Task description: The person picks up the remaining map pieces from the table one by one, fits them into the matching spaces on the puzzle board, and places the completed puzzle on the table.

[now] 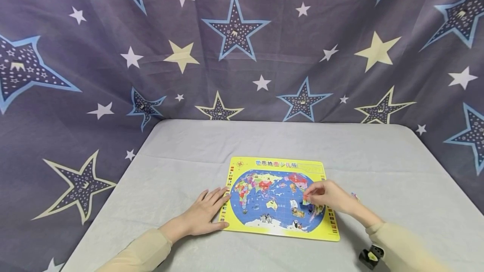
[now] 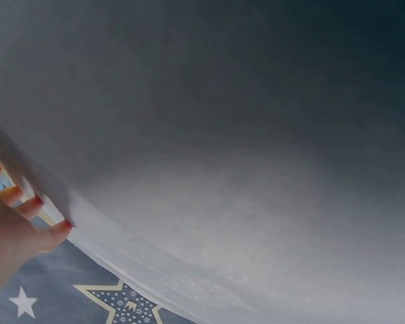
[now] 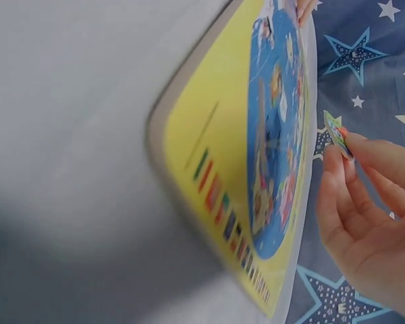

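A yellow-bordered world map puzzle board point(image 1: 277, 231) lies flat on the table, with a blue ocean oval and coloured continents. My right hand point(image 1: 328, 195) is over the board's right part, pinching a small colourful puzzle piece point(image 3: 337, 133) between thumb and fingers. In the right wrist view the piece is tilted and raised above the map, its printed face partly showing. At the board's left edge my left hand point(image 1: 202, 213) rests with its fingers extended, fingertips on the yellow border. The left wrist view catches only part of this hand, at its lower left.
The grey-white cloth-covered table point(image 1: 196, 146) surrounds the board. Another small colourful piece point(image 1: 355, 196) lies beyond the right wrist, partly hidden by it. A black wrist camera point(image 1: 372, 257) hangs under the right forearm. A star-patterned curtain point(image 1: 280, 70) stands behind the table.
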`<act>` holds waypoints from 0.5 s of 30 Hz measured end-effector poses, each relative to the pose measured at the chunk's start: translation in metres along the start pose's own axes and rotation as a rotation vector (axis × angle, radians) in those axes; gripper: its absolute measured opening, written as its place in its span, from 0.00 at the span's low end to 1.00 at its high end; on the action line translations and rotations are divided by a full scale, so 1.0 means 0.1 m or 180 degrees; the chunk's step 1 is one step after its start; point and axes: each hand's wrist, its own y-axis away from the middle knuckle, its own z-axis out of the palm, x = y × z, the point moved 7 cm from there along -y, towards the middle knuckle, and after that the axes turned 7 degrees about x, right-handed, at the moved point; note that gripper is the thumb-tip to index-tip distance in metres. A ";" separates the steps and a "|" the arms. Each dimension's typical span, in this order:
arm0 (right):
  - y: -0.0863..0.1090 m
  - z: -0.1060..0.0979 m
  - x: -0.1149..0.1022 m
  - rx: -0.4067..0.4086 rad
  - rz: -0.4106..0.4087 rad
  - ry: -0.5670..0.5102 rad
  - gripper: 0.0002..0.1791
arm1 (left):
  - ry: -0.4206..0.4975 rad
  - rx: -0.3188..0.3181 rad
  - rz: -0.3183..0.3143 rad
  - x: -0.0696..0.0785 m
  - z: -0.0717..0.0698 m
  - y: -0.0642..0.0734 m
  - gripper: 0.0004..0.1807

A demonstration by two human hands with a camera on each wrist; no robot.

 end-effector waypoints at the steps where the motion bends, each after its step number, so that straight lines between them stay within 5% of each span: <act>1: -0.02 0.01 -0.02 0.0017 -0.0002 0.0008 0.07 | -0.0002 -0.0006 -0.0004 0.00 0.01 0.00 0.43; 15: -0.26 0.26 -0.22 0.0028 -0.0162 -0.0122 0.07 | -0.0021 -0.0015 -0.0019 -0.01 0.03 0.01 0.43</act>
